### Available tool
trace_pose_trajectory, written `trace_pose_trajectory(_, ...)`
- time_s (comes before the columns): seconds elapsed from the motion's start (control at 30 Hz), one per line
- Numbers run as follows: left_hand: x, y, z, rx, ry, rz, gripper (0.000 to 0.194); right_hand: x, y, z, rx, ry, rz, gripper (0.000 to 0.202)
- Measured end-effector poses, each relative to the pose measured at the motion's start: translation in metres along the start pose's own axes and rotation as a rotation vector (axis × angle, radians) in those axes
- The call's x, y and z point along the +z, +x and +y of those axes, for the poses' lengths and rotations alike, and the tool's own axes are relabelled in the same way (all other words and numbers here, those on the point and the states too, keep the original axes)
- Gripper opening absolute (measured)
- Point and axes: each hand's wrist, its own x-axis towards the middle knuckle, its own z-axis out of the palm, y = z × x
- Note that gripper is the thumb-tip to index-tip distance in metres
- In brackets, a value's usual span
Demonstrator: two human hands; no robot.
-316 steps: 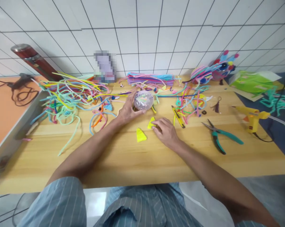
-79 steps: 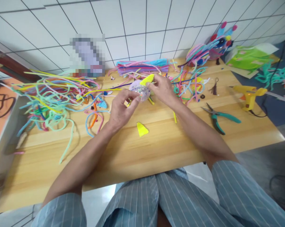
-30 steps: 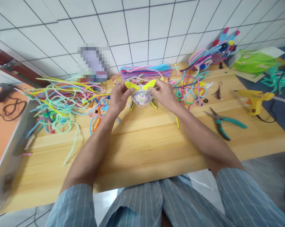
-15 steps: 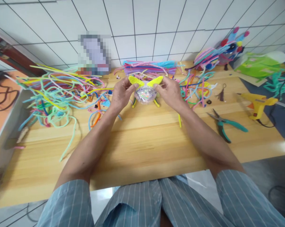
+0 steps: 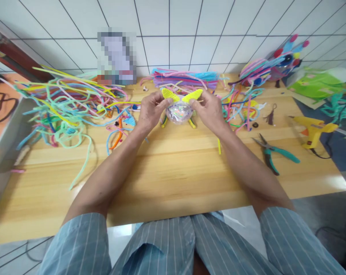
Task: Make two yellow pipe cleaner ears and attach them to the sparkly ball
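Note:
Between my hands is a clear, shiny ball (image 5: 179,113) with iridescent bits showing in it. Two yellow wing-shaped pieces, apparently bent from pipe cleaner, slant outward above it. My left hand (image 5: 152,110) pinches the left yellow piece (image 5: 169,94) between thumb and fingers. With the same kind of pinch, my right hand (image 5: 210,109) holds the right yellow piece (image 5: 192,95). Short yellow-and-dark green legs (image 5: 192,123) stick out below the ball. Whether the yellow pieces are fixed to the ball I cannot tell.
Tangled pipe cleaners (image 5: 72,107) cover the table's left side, and a bundle of them (image 5: 185,78) lies at the back. To the right are pliers (image 5: 272,151) and a yellow glue gun (image 5: 313,130) with a cord. A decorated figure (image 5: 286,61) stands by the tiled wall.
The view has shifted slightly. Both hands keep their pinch on the yellow pieces, and the ball stays between them. Nothing has been let go.

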Motion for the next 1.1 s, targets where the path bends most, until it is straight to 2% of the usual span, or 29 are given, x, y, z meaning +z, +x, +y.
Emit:
trace_pose_trajectory(0.43,0.005,0.0,0.004,0.061,0.031,0.019,0.038,0.0,0.001,-0.001,-0.015,-0.044,0.002,0.036)
trace_pose_trajectory(0.8,0.005,-0.004,-0.004,0.064,0.027,0.046,0.031,0.0,0.003,-0.005,-0.013,-0.033,-0.013,0.041)
trace_pose_trajectory(1.1,0.007,-0.002,-0.01,0.083,-0.072,0.067,0.047,0.003,0.005,0.001,-0.074,-0.037,0.009,0.045)
